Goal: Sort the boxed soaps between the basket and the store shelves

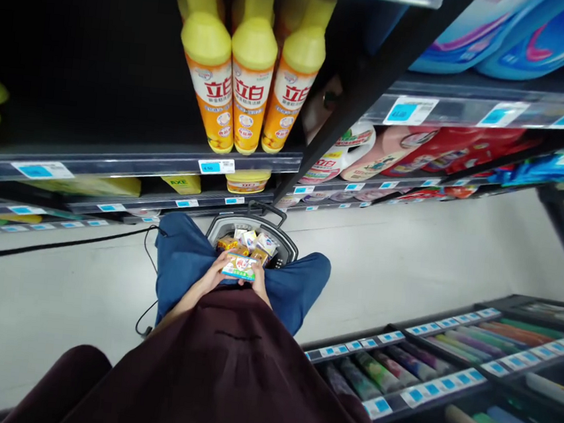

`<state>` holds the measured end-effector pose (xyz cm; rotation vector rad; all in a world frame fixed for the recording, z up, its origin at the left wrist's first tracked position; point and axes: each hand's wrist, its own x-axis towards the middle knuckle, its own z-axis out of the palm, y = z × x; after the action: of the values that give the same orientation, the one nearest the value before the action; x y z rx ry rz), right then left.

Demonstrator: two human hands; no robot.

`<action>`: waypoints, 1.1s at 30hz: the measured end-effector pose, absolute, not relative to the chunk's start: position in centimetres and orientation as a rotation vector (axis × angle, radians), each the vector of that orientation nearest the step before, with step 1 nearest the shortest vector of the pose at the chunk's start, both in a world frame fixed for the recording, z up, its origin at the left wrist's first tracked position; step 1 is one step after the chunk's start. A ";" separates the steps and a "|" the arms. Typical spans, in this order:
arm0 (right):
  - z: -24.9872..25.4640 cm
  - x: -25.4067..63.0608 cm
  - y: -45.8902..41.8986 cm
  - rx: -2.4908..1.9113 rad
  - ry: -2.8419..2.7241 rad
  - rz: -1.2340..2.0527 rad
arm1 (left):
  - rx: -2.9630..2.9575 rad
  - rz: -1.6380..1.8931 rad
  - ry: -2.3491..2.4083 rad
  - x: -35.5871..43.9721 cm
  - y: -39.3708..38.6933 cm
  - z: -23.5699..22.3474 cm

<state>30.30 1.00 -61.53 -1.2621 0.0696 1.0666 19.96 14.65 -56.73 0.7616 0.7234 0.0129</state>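
Between my two hands is a small wrapped soap bar, white with green, blue and red print, held level over my lap. My left hand has its fingers closed on the left end. My right hand grips the right end. Just beyond them, between my knees, stands a grey shopping basket with several similar small wrapped packs in white and yellow. My hands and the bar hide part of the basket's near side.
Ahead, a dark shelf carries several yellow dish soap bottles. Laundry detergent bottles fill the shelves to the right. Behind me on the right runs another shelf of packs. A black cable crosses the left side above the pale floor.
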 end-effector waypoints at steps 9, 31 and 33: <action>-62.1 30.8 1.3 -1.223 0.168 1.105 | 0.720 0.100 0.720 20.4 14.2 -57.6; -63.0 31.0 1.4 -1.197 0.198 1.124 | 0.696 0.120 0.739 20.4 14.2 -58.3; -62.9 30.9 1.4 -1.199 0.198 1.117 | 0.696 0.119 0.737 20.4 14.2 -58.3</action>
<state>30.91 1.43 -62.87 -1.1989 0.1980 1.1172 20.45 14.22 -58.32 0.6960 0.7370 0.1191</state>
